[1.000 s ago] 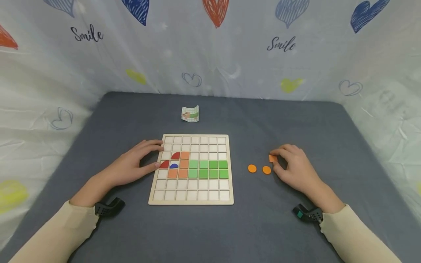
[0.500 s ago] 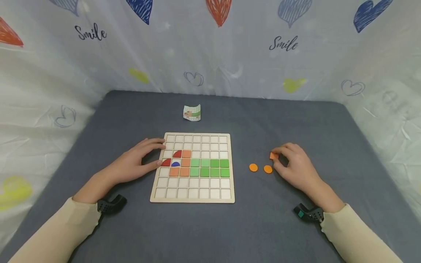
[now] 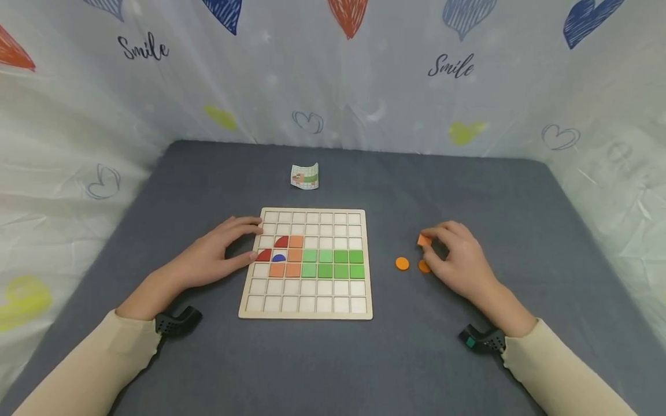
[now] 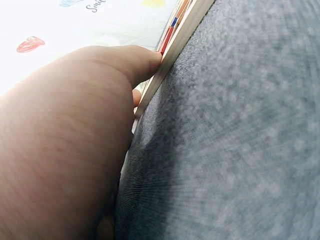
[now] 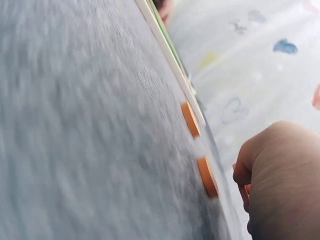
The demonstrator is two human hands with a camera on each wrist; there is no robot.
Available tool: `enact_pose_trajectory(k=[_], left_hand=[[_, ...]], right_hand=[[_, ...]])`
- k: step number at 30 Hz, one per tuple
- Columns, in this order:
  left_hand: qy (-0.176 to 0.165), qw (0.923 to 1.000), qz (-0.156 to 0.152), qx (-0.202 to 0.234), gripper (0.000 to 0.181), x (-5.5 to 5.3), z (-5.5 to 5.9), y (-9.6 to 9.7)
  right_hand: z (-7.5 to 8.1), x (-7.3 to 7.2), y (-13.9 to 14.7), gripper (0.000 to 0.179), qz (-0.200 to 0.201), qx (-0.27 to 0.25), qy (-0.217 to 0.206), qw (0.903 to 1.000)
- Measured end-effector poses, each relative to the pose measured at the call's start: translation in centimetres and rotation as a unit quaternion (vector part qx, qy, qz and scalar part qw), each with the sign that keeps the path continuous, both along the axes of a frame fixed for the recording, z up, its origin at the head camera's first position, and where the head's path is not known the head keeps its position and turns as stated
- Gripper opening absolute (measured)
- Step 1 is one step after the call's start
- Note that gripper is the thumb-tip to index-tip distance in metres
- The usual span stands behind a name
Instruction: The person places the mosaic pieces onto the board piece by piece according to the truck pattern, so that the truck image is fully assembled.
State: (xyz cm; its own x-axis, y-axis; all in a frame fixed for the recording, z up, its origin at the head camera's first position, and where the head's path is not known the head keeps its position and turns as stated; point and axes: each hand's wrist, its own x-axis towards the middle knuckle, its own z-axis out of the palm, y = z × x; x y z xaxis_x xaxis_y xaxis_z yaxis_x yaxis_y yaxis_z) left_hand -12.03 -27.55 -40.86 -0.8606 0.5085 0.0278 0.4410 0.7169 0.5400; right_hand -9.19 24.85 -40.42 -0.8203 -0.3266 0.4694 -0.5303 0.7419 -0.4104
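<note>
My left hand (image 3: 213, 254) rests at the left edge of a wooden grid board (image 3: 306, 315), thumb and fingertips on its rim with the fingers loosely extended. Orange, light green and green square tiles fill part of the grid, along with red quarter-round pieces (image 3: 264, 255) and a blue half-round piece (image 3: 278, 258). To the right of the board, my right hand (image 3: 458, 260) pinches an orange square tile (image 3: 424, 240) between thumb and fingers. Two orange discs lie on the table there: one disc (image 3: 402, 263) stands apart, and the other disc (image 3: 424, 266) is partly hidden under the thumb.
A small, slightly curled picture card (image 3: 304, 176) with a printed grid pattern lies behind the board. The grey cloth-covered table (image 3: 416, 358) ends at a white curtain (image 3: 374, 75) printed with hearts, which also hangs along both sides.
My right hand has lifted the orange tile a little and shifted left toward the board, now overlapping one disc. My left hand stays on the board's edge.
</note>
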Motion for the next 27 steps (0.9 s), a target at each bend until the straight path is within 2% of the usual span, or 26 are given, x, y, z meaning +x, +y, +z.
enact_pose_trajectory(k=[7,16,27], left_hand=[[-0.001,1.0000,0.002,-0.005,0.060,0.2,0.6,0.0],[0.001,1.0000,0.003,-0.003,0.059,0.3,0.6,0.0],[-0.002,1.0000,0.007,0.002,0.059,0.1,0.1,0.1]], right_hand=[[0.2,0.0,-1.9,0.023,0.025,-0.012,0.010,0.9996],[0.0,-0.1,-4.6,0.021,0.062,-0.022,0.042,0.9969],[0.1,-0.3,-10.1,0.022,0.145,-0.019,0.026,0.9890]])
